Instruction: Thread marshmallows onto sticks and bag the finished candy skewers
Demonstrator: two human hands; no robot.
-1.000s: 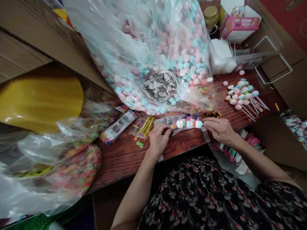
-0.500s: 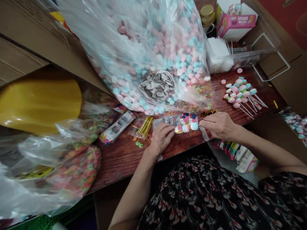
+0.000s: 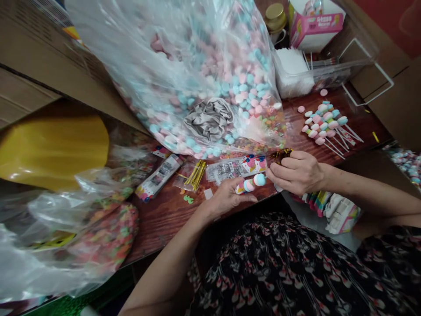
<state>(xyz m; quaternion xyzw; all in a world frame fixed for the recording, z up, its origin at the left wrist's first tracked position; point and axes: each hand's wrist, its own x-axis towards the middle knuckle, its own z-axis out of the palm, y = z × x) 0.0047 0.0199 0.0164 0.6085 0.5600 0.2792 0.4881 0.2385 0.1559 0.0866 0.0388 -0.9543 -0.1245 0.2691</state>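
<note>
A candy skewer (image 3: 250, 183) of pink, white and blue marshmallow pieces lies in my left hand (image 3: 226, 196), whose fingers hold its left end. The skewer is tilted, its blue end pointing up and right toward my right hand (image 3: 296, 172). That hand has its fingers curled and pressed together; what they pinch is hidden. Just behind its fingertips lie shiny gold twist ties (image 3: 282, 154). Printed clear wrappers (image 3: 235, 169) rest flat on the table behind the skewer.
A big clear bag of marshmallow candies (image 3: 243, 92) fills the back, a grey scrunchie (image 3: 210, 118) on it. Finished skewers (image 3: 324, 123) are piled at right. Gold ties in a packet (image 3: 195, 175), more wrappers (image 3: 159, 177) and a bag of gummies (image 3: 108, 232) stand left.
My left hand has lifted the skewer off the wrappers and drawn it toward my body, tilting it. My right hand stays close to the gold ties, now slightly apart from the skewer's end.
</note>
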